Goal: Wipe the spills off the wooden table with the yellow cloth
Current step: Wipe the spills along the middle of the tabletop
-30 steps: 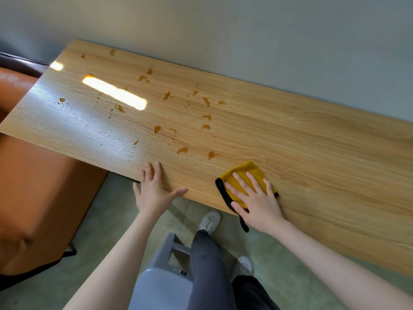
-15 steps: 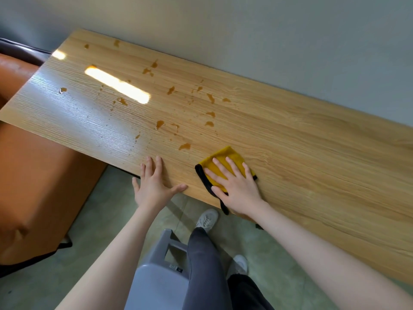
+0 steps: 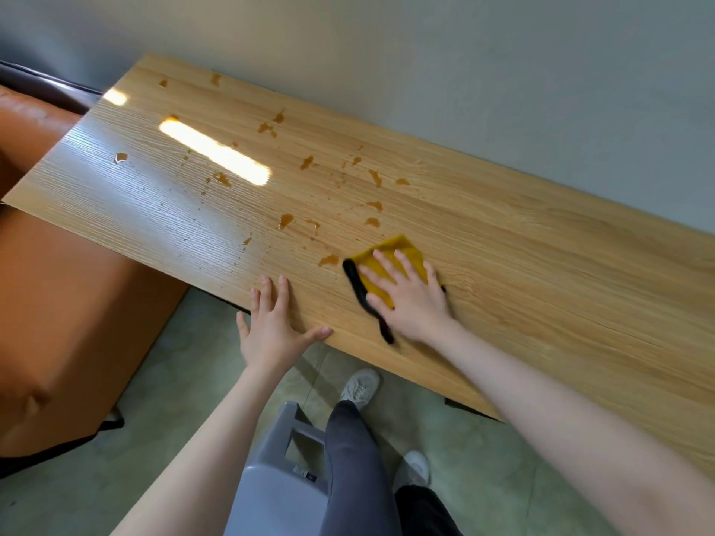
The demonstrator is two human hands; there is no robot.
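Spills of amber-brown liquid (image 3: 286, 220) dot the long pale wooden table (image 3: 541, 272), scattered from near my cloth out toward the far left end and the wall side. Most of them are not yet wiped, so I judge the job to be early, with the wiping stroke itself in hand.

My right hand (image 3: 406, 295) lies flat on the folded yellow cloth with its black edge (image 3: 398, 253), fingers straight and spread, pressing it onto the wood near the front edge rather than gripping it. My left hand (image 3: 274, 323) rests open on the table's front edge, fingers straight and thumb out, holding nothing and bracing me.

The nearest amber puddle (image 3: 329, 260) sits just beside the cloth's left corner, apart from it. Two small brown drops (image 3: 373, 221) lie just beyond the cloth toward the wall.

The next move, as I judge it, calls for sliding the cloth left over that puddle with even downward pressure, then working outward through the scattered drops. The far ones will need a longer reach, so the bracing hand may have to shift along the edge.
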